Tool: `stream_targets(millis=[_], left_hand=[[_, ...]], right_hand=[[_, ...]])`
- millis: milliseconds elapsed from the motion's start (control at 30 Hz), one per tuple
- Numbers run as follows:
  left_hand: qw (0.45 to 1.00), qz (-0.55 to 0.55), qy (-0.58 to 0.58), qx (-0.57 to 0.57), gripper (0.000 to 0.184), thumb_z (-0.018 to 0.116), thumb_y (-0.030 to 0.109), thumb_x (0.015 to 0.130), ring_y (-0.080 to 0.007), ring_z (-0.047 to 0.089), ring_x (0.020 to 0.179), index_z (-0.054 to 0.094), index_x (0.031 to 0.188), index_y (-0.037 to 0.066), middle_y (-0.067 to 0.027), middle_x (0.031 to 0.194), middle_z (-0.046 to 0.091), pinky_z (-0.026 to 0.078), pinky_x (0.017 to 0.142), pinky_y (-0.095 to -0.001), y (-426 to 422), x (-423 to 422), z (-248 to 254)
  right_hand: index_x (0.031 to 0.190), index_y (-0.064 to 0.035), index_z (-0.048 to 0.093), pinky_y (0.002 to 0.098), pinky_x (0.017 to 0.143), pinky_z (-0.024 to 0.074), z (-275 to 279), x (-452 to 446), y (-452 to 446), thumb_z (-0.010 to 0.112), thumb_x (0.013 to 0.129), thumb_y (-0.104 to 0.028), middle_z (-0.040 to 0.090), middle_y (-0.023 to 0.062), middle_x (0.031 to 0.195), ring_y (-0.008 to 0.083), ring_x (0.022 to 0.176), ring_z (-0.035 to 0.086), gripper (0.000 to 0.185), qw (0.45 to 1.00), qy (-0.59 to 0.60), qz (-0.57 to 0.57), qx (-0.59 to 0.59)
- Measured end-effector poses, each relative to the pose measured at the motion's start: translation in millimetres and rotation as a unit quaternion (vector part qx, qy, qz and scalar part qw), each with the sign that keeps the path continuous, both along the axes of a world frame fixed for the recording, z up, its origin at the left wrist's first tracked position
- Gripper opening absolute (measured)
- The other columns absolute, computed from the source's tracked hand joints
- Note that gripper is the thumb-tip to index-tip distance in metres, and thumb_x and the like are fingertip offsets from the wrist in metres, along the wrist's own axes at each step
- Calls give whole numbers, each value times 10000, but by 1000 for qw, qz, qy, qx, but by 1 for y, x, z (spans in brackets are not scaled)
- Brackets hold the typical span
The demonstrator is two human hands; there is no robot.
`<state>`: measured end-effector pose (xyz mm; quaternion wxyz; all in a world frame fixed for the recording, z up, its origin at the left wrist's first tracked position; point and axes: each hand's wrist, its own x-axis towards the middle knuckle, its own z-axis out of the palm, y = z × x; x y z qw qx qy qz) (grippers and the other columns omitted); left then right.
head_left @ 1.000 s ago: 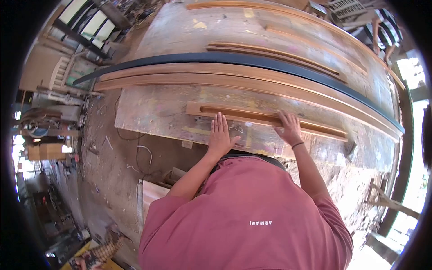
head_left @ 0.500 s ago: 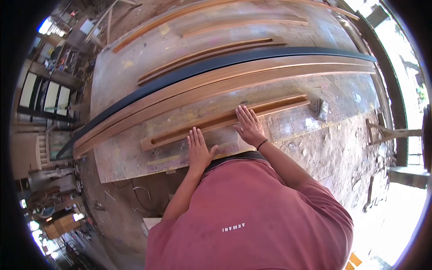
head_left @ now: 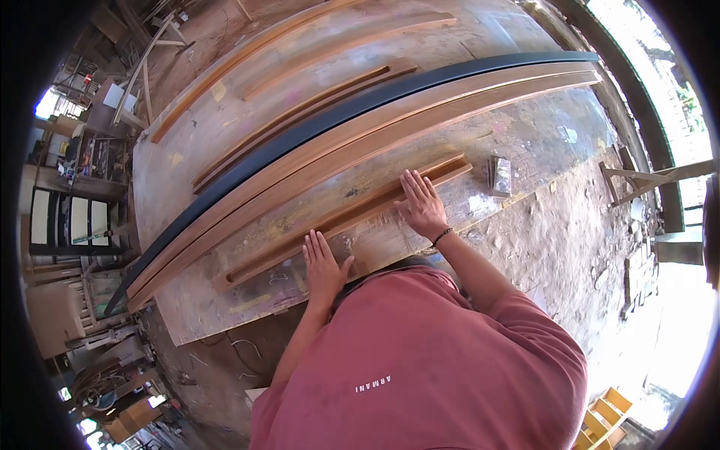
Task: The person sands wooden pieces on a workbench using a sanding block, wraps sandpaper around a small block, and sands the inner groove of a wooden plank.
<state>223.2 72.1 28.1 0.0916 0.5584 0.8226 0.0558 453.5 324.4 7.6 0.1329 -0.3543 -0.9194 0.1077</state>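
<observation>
Brown grooved wooden strip [head_left: 361, 211] lies on the table [head_left: 536, 139], near its edge. I log left hand [head_left: 325, 275] and right hand [head_left: 424, 213] flat, fingertips on it, gripping nothing. Risk, my judgement: uneven hand pressure could make it skid or pivot.

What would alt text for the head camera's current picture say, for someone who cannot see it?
Seen from above, a person's left hand and right hand lie, fingers outstretched, on a grooved wooden piece on a stained table. Beyond it lie long wooden strips, a long dark strip and other wooden pieces.
</observation>
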Motion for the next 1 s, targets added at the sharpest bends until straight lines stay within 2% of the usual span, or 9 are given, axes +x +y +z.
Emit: stream_targets(millis=[100,467,600,633,700,767,800,867,1000], left_hand=[[1000,-5,-4,-9,1133,638,645,997,-473,161,1645,152,1669,-127,-333,1754,169,157,1341,-553,15,12,6],[999,-25,-20,-2,1098,630,616,1023,-491,168,1638,154,1661,-141,-363,1740,165,169,1330,-578,43,38,15],[1000,-17,-17,-3,1076,636,593,1026,-485,178,1636,165,1659,-138,-355,1738,185,171,1330,-581,47,42,13],[1000,-19,-6,-3,1027,641,575,1028,-469,223,1624,216,1655,-118,-334,1717,249,188,1327,-571,48,42,13],[1000,-24,5,-2,979,646,558,1029,-454,267,1612,267,1651,-97,-313,1696,314,204,1324,-562,51,40,11],[999,-24,21,42,805,688,467,1023,-410,439,1500,417,1601,-24,-242,1562,498,317,1254,-545,54,37,7],[999,-28,20,42,805,688,467,1023,-410,439,1500,417,1601,-24,-242,1562,498,317,1254,-545,58,35,7],[996,-31,0,83,616,717,376,1011,-371,558,1340,558,1505,44,-170,1392,609,403,1139,-526,65,28,8],[995,-38,21,88,456,729,308,1003,-340,617,1223,657,1392,81,-120,1290,656,440,1056,-501,79,22,16]], right_hand=[[1636,-16,426,468,1348,211,4,22,21,502,1101,-508,400,167,1721,306,1629,310,731,999,16,-30,5],[1637,-33,432,478,1336,239,-5,84,87,487,1115,-511,421,155,1712,329,1612,341,709,989,14,-144,42],[1524,-19,564,509,1310,284,-4,103,102,506,1111,-484,509,180,1633,376,1583,375,624,981,21,-189,41],[1429,-8,620,528,1292,310,-1,107,102,544,1101,-438,552,192,1573,409,1561,395,546,979,41,-189,63],[1409,-5,624,530,1290,313,3,110,102,567,1094,-412,560,195,1559,415,1555,401,518,974,60,-208,69],[1334,2,637,532,1274,344,7,114,100,635,1071,-312,598,198,1479,423,1526,436,410,963,97,-229,103],[1334,2,637,532,1274,344,7,118,100,635,1071,-312,598,198,1479,423,1526,436,410,962,95,-233,103],[1293,-6,643,536,1257,373,6,124,99,658,1052,-226,622,193,1403,422,1502,459,327,960,131,-229,93],[1247,-22,647,534,1224,411,23,130,98,677,1010,-141,637,181,1350,419,1455,499,266,959,189,-197,82]])
